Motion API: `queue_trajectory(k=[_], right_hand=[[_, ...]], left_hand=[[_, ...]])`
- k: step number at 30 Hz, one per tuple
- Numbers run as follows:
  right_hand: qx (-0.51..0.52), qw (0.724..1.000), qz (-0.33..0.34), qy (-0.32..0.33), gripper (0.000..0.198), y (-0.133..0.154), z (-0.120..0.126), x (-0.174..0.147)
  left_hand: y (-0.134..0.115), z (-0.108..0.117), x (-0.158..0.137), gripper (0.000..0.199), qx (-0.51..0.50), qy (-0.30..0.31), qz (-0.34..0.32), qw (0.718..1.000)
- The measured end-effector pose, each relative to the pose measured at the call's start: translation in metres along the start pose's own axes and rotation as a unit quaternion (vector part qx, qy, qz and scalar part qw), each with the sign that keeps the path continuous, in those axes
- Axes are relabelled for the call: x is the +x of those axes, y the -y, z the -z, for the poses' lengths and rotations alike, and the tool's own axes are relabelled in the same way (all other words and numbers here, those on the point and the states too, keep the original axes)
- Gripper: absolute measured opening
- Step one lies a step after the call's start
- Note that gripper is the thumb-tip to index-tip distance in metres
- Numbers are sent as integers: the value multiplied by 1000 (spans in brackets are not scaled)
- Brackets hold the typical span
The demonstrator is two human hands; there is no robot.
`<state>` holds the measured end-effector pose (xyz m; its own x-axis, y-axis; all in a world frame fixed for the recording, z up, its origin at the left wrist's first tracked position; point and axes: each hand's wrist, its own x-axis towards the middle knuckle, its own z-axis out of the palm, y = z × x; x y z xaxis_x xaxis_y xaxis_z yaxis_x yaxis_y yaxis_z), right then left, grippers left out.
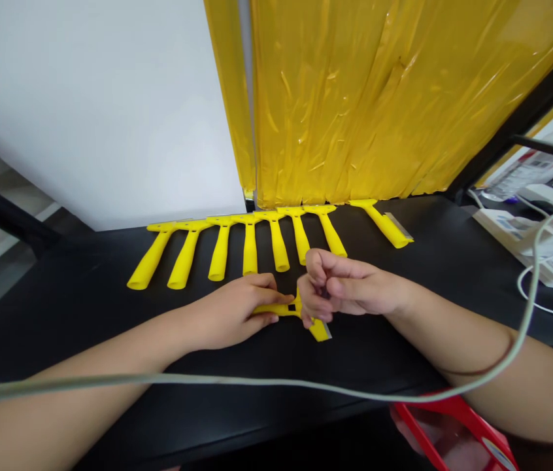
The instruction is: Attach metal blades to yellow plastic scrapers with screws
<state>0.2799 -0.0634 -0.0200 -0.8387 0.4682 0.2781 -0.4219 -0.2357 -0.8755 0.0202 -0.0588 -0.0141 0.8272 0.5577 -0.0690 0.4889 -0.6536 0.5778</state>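
A yellow scraper (pixel 282 311) lies between two bare hands, low over a black table (pixel 85 327). The left hand (pixel 237 313) pinches its handle; the right hand (pixel 342 288), fingers curled, partly covers its head, and whether it grips cannot be told. Beyond, seven more scrapers (pixel 250 247) stand in a row, an eighth (pixel 388 227) apart at right. Behind are a white panel (pixel 110 98) and yellow film (pixel 345 98); a pale cable (pixel 267 381) crosses in front.

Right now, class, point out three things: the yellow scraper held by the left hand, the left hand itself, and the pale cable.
Yellow scraper (pixel 320 330): head view, near end of its wide blade holder.
Left hand (pixel 227 312): head view, back of the hand.
Pale cable (pixel 276 384): head view, its long near-level stretch.
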Motion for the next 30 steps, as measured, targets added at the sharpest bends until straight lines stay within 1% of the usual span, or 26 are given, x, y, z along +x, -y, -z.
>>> queue_trajectory(k=[1,4,6,10,12,13,16,17,19,21,23,24,25,27,28,30], right_hand=[[-6,1000,-1,-4,22,1,1,0],[-26,1000,-10,1,41,-1,2,-1],[-22,1000,-13,6,46,-4,0,-1],[12,1000,13,-7,26,-7,-3,0],[14,1000,21,-11,22,-6,-2,1],[10,1000,23,-12,24,-6,-2,2],[8,999,32,-2,43,-6,-1,2],[13,999,33,5,45,-7,-1,2],[21,999,32,10,39,-8,-1,1],[20,999,30,-7,27,-8,-2,0],[17,999,33,-30,20,-7,-1,0],[14,999,33,-38,21,-6,-1,1],[15,998,35,-40,27,-6,-1,1],[30,998,36,-34,39,-7,-3,3],[41,998,36,-29,41,-8,-4,4],[56,997,36,-25,34,-9,-6,4]], left_hand=[[0,0,0,28,-2,1,0,1000],[0,0,0,27,-8,1,3,1000],[0,0,0,26,-6,-2,7,1000],[0,0,0,26,1,-6,-3,1000],[0,0,0,26,-4,-5,-7,1000],[0,0,0,27,-6,-3,-6,1000],[-1,0,0,28,-6,1,7,1000],[-2,0,0,28,-3,1,12,1000],[-2,0,0,26,4,0,15,1000],[-1,1,1,27,7,6,12,1000],[0,1,0,29,3,10,10,1000],[1,0,0,30,1,11,10,1000],[1,0,0,30,1,12,11,1000],[1,-1,0,30,3,9,13,1000],[1,-1,0,30,4,6,13,1000],[1,-1,1,28,4,0,7,1000]])
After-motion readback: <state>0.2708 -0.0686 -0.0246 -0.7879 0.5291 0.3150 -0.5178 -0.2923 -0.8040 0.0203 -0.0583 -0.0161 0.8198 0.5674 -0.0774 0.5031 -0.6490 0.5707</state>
